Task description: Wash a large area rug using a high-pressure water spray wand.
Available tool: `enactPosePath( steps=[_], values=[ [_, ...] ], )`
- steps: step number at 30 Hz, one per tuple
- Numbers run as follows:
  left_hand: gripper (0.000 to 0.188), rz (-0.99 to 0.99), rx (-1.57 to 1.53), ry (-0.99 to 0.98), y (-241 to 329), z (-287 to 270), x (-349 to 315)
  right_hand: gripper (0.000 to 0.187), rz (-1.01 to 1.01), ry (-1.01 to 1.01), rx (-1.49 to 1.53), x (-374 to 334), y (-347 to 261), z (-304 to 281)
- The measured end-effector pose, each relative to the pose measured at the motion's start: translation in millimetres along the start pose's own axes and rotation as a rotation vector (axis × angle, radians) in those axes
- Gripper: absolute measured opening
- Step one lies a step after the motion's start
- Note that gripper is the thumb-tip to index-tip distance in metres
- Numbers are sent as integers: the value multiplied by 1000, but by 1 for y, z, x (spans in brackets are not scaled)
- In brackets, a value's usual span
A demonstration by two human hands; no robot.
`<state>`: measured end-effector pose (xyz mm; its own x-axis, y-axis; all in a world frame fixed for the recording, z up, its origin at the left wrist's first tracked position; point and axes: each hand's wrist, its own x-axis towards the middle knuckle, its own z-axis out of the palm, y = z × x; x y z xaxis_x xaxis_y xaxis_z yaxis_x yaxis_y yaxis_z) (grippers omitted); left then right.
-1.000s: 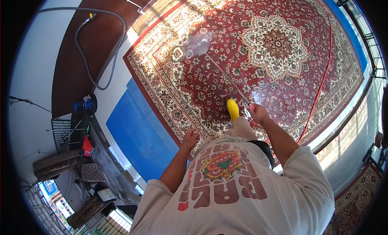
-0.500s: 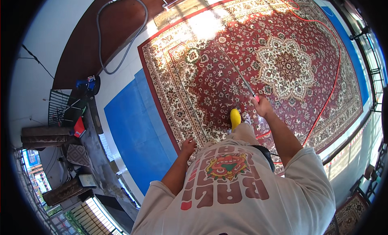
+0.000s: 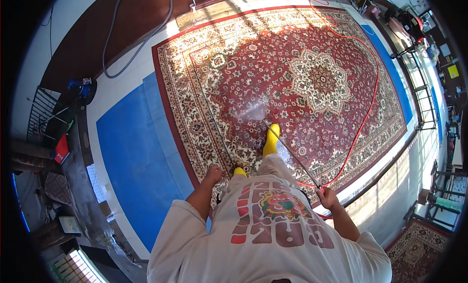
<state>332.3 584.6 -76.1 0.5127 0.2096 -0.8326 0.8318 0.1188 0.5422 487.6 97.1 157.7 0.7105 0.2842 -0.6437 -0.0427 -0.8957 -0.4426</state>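
My right hand (image 3: pixel 330 198) is closed round the red grip of a long thin metal spray wand (image 3: pixel 294 155). The wand slants up and left from my hand, its tip low over the rug, passing beside my yellow boot (image 3: pixel 271 139). A white fan of water spray (image 3: pixel 253 111) leaves the tip and meets the pile. Under it lies a large red and cream patterned rug (image 3: pixel 273 54). My left hand (image 3: pixel 214 174) hangs empty by my left hip, fingers loosely curled, above the rug's left border. Part of the second yellow boot (image 3: pixel 239 171) shows near it.
A red hose (image 3: pixel 355 149) curves across the rug's right side to my right. Blue mats (image 3: pixel 134 151) lie left of the rug. A grey hose (image 3: pixel 109 44) hangs at the back wall. Black metal racks (image 3: pixel 423 95) stand at the right, and another patterned rug (image 3: pixel 414 254) lies lower right.
My right hand has drawn back toward my right hip with the wand. The wand's tip has come from the far sunlit border to near my boot, and the spray now falls closer.
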Motion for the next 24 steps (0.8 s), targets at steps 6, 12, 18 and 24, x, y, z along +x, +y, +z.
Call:
enactPosePath(
  steps=[6, 12, 18, 24],
  values=[
    [30, -73, 332, 126, -128, -4, -24, 42, -50, 120, -26, -67, -16, 33],
    [29, -66, 408, 133, -137, 33, -63, 21, -187, 86, 230, -102, 0, 76],
    [28, 110, 122, 145, -136, 99, -50, 30, -165, 19, 193, -183, 76, 94],
    [27, 187, 118, 119, -132, 183, -84, 37, 25, -37, -21, -299, 218, 115]
  ],
)
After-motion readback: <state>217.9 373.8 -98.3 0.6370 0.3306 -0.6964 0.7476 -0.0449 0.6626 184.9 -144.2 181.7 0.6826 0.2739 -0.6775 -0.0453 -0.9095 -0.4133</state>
